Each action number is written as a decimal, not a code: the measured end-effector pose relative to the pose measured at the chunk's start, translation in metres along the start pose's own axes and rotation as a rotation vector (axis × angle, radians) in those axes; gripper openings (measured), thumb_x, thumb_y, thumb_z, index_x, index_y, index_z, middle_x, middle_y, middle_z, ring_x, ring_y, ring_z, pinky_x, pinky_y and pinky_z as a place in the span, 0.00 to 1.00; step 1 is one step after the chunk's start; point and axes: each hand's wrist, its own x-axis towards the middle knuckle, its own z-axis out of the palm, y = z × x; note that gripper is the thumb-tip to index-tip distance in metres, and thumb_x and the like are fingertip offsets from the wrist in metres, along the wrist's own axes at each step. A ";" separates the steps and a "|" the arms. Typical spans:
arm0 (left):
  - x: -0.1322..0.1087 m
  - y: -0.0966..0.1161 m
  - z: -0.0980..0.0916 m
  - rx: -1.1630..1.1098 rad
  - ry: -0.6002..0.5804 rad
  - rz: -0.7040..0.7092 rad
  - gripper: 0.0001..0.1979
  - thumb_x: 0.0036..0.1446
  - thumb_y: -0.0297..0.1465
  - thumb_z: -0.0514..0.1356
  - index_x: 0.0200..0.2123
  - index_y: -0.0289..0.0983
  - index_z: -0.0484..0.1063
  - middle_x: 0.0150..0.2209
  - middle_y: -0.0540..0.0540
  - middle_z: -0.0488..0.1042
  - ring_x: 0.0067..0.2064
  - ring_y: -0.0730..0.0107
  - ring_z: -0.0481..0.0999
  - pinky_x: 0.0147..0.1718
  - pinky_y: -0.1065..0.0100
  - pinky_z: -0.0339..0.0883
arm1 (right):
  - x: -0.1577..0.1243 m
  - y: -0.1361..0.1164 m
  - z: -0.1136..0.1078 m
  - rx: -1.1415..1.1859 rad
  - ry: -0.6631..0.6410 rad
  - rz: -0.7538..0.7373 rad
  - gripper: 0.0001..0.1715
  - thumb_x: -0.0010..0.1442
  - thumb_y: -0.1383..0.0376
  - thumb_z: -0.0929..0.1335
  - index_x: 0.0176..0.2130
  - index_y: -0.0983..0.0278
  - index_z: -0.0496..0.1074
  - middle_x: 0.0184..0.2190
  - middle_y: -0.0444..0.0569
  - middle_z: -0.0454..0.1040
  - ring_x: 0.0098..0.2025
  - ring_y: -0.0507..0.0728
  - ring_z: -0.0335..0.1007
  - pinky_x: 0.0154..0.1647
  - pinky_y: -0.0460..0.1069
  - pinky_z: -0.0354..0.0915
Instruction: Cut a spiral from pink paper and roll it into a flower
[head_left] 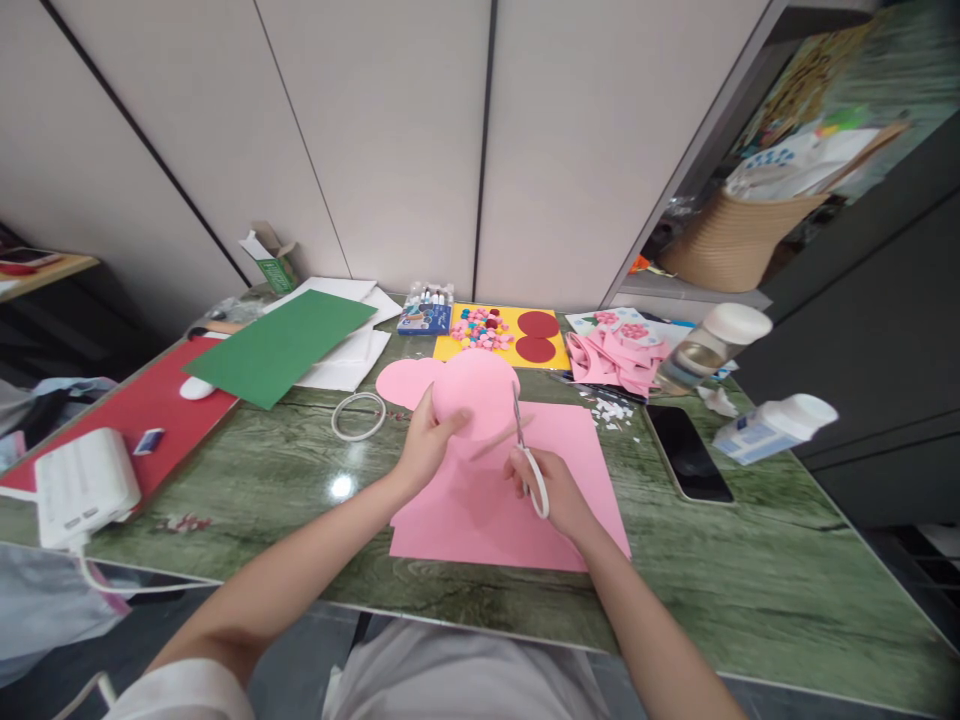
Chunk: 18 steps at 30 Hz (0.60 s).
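Note:
My left hand (427, 440) is closed on the lower left edge of a round pink paper circle (477, 390), thumb on its face. In my right hand (555, 485) is a pair of white-handled scissors (537, 480), fingers in the loops. The blades point away from me and meet the circle's right edge. Below both hands lie pink paper sheets (510, 530) with a thin pencil-like stick (495, 440) on top. Another rounded pink paper piece (405, 381) rests on the table behind my left hand.
A white ring (358, 416) lies left of the hands. Yellow paper (446, 347) with pompoms and dark red circles is behind, beside pink scraps (611, 360). A phone (686, 452), a bottle (776, 428) and a jar (712, 345) stand right; green paper (281, 345) and a power bank (86, 485) left.

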 end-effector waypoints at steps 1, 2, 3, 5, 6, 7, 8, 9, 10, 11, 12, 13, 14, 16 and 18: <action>0.000 0.000 0.000 0.004 -0.003 0.004 0.25 0.46 0.32 0.62 0.50 0.37 0.65 0.46 0.44 0.71 0.46 0.62 0.70 0.47 0.62 0.63 | 0.000 0.000 0.000 0.002 -0.002 0.001 0.28 0.59 0.47 0.59 0.24 0.66 0.68 0.17 0.43 0.63 0.21 0.50 0.60 0.23 0.45 0.55; 0.000 0.000 0.000 0.009 -0.006 0.009 0.25 0.46 0.32 0.62 0.50 0.37 0.64 0.46 0.44 0.71 0.46 0.62 0.70 0.47 0.62 0.62 | 0.000 0.000 0.000 0.003 -0.003 0.001 0.27 0.59 0.47 0.59 0.24 0.66 0.67 0.17 0.43 0.63 0.21 0.50 0.60 0.23 0.45 0.55; 0.000 0.000 -0.001 0.014 -0.008 0.013 0.25 0.47 0.32 0.62 0.50 0.37 0.64 0.46 0.44 0.71 0.46 0.62 0.70 0.47 0.62 0.62 | 0.000 0.000 0.000 0.004 -0.003 0.002 0.27 0.59 0.48 0.59 0.24 0.66 0.67 0.17 0.43 0.63 0.21 0.50 0.60 0.23 0.45 0.55; 0.000 0.000 -0.001 0.024 -0.005 0.019 0.24 0.47 0.32 0.62 0.49 0.37 0.64 0.46 0.43 0.71 0.46 0.62 0.70 0.46 0.62 0.63 | 0.000 0.001 0.000 0.005 -0.001 0.003 0.27 0.59 0.48 0.60 0.24 0.66 0.67 0.17 0.43 0.63 0.21 0.50 0.60 0.23 0.45 0.55; 0.000 0.000 -0.001 0.029 -0.002 0.021 0.23 0.47 0.32 0.62 0.48 0.36 0.64 0.46 0.43 0.71 0.46 0.62 0.70 0.46 0.63 0.63 | 0.001 0.001 0.000 0.004 -0.001 0.002 0.27 0.59 0.48 0.60 0.24 0.66 0.67 0.17 0.43 0.63 0.21 0.50 0.60 0.23 0.45 0.55; 0.000 0.000 -0.001 0.033 0.003 0.024 0.22 0.47 0.32 0.62 0.47 0.36 0.65 0.45 0.43 0.71 0.45 0.63 0.70 0.46 0.63 0.63 | 0.001 0.001 0.000 0.003 -0.002 -0.001 0.27 0.59 0.48 0.60 0.24 0.66 0.67 0.17 0.43 0.63 0.22 0.50 0.60 0.23 0.45 0.55; 0.000 0.000 -0.002 0.035 0.007 0.027 0.21 0.47 0.32 0.62 0.46 0.36 0.65 0.45 0.43 0.71 0.45 0.63 0.70 0.45 0.63 0.63 | 0.001 0.001 0.000 0.002 -0.002 -0.003 0.26 0.59 0.48 0.60 0.24 0.66 0.67 0.17 0.43 0.63 0.22 0.50 0.61 0.23 0.45 0.55; 0.000 0.000 -0.002 0.036 0.011 0.031 0.20 0.47 0.32 0.62 0.44 0.36 0.65 0.45 0.43 0.71 0.45 0.63 0.70 0.45 0.63 0.63 | 0.001 0.001 0.000 0.000 -0.003 -0.005 0.26 0.59 0.48 0.60 0.24 0.66 0.67 0.17 0.43 0.63 0.22 0.50 0.61 0.23 0.45 0.55; 0.001 0.000 -0.002 0.037 0.015 0.035 0.19 0.47 0.32 0.62 0.43 0.36 0.65 0.45 0.43 0.71 0.45 0.63 0.70 0.44 0.63 0.64 | 0.001 0.001 0.000 -0.002 -0.004 -0.006 0.26 0.59 0.49 0.60 0.24 0.66 0.67 0.17 0.43 0.63 0.22 0.50 0.61 0.23 0.45 0.55; 0.001 0.000 -0.002 0.037 0.019 0.038 0.18 0.47 0.32 0.62 0.43 0.36 0.65 0.45 0.43 0.71 0.45 0.63 0.70 0.44 0.63 0.64 | 0.001 0.001 0.000 -0.004 -0.005 -0.008 0.26 0.60 0.49 0.60 0.24 0.66 0.67 0.17 0.43 0.63 0.22 0.50 0.61 0.23 0.45 0.55; 0.001 0.000 -0.002 0.037 0.021 0.040 0.17 0.48 0.32 0.62 0.42 0.36 0.65 0.44 0.44 0.71 0.44 0.63 0.70 0.44 0.63 0.64 | 0.001 0.001 0.000 -0.006 -0.006 -0.008 0.26 0.60 0.49 0.60 0.24 0.66 0.67 0.17 0.43 0.63 0.22 0.50 0.61 0.23 0.45 0.56; 0.001 0.000 -0.002 0.036 0.023 0.042 0.17 0.48 0.32 0.62 0.42 0.36 0.65 0.44 0.44 0.71 0.44 0.63 0.70 0.43 0.63 0.64 | 0.001 0.001 -0.001 -0.008 -0.006 -0.008 0.26 0.60 0.49 0.60 0.24 0.66 0.67 0.17 0.43 0.63 0.22 0.50 0.61 0.23 0.45 0.55; 0.001 0.000 -0.002 0.033 0.025 0.043 0.17 0.48 0.32 0.62 0.42 0.36 0.65 0.44 0.44 0.71 0.44 0.63 0.70 0.43 0.63 0.64 | 0.001 0.001 -0.001 -0.010 -0.006 -0.008 0.26 0.60 0.49 0.60 0.24 0.66 0.67 0.17 0.43 0.64 0.21 0.50 0.61 0.23 0.45 0.55; 0.001 0.001 -0.002 0.024 0.027 0.047 0.17 0.48 0.32 0.62 0.42 0.37 0.65 0.44 0.43 0.71 0.45 0.63 0.70 0.43 0.63 0.64 | 0.001 0.001 -0.001 -0.015 -0.005 -0.009 0.25 0.59 0.50 0.60 0.24 0.66 0.67 0.17 0.43 0.64 0.22 0.50 0.61 0.23 0.45 0.55; 0.001 0.002 -0.001 0.012 0.033 0.054 0.17 0.48 0.32 0.62 0.43 0.37 0.65 0.45 0.43 0.71 0.45 0.63 0.70 0.44 0.63 0.64 | 0.000 0.001 -0.001 -0.019 -0.006 -0.010 0.25 0.59 0.50 0.61 0.23 0.66 0.67 0.17 0.43 0.64 0.22 0.50 0.61 0.23 0.45 0.55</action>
